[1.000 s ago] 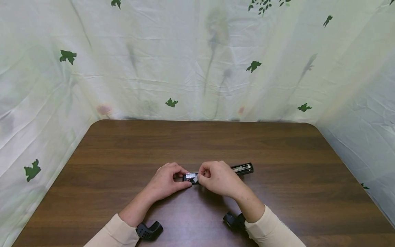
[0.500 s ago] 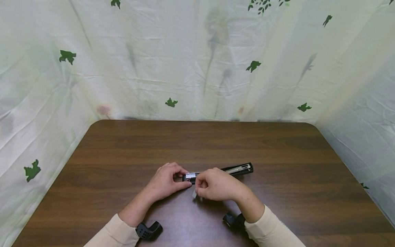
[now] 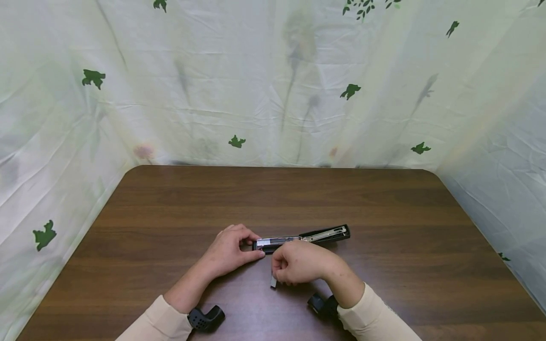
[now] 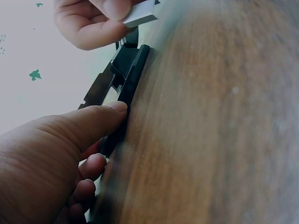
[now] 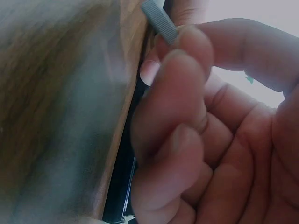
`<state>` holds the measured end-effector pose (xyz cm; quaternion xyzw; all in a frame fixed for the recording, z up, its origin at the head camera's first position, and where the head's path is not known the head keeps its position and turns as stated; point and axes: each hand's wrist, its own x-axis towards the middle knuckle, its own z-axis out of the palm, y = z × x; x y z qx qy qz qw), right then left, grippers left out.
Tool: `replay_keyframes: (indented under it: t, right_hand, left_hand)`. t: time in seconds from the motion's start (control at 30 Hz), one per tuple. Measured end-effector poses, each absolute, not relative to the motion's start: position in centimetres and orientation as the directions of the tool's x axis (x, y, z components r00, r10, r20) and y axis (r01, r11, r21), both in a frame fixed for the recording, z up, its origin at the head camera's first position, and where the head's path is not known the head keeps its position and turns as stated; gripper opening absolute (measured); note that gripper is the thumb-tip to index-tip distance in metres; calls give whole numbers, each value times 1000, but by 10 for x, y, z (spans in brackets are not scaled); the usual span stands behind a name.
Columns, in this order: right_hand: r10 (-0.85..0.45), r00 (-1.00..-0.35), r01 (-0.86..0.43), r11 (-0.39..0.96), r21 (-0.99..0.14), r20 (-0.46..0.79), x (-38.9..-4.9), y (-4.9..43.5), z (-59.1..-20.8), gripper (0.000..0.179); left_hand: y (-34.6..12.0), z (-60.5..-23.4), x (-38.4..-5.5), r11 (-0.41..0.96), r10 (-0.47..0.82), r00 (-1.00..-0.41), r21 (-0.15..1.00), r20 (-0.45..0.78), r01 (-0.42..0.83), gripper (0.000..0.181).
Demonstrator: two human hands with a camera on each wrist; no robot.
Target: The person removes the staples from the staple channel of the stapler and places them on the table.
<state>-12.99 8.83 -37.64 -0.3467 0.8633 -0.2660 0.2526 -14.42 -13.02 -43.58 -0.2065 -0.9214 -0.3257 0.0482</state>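
A black stapler (image 3: 326,235) lies opened out on the brown table, its metal rail and the underside of its top arm showing. My left hand (image 3: 230,248) holds its left end between thumb and fingers. In the left wrist view that thumb (image 4: 105,116) presses on the side of the stapler base (image 4: 135,74). My right hand (image 3: 304,260) is just in front of the stapler, partly covering its middle. Between thumb and fingertips it pinches a short grey strip of staples (image 3: 273,282). Fine ridges on the staple strip (image 5: 160,21) show in the right wrist view.
The brown wooden table (image 3: 179,199) reaches back to a pale curtain (image 3: 273,85) with green leaf prints, which also hangs at both sides. Black wrist devices (image 3: 206,318) sit below both hands, at the cream sleeves (image 3: 158,319).
My right hand has moved from above the stapler's rail toward the near side, carrying the staple strip and uncovering more of the rail. The left hand and stapler have stayed put.
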Motion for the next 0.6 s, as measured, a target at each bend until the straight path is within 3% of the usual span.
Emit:
replay_keyframes:
  t: [0.6]
  right_hand:
    - [-709, -655, -535, 680, -501, -261, -131, 87, -382, 18]
  left_hand:
    - [-130, -436, -144, 702, 351, -909, 580, 224, 414, 26]
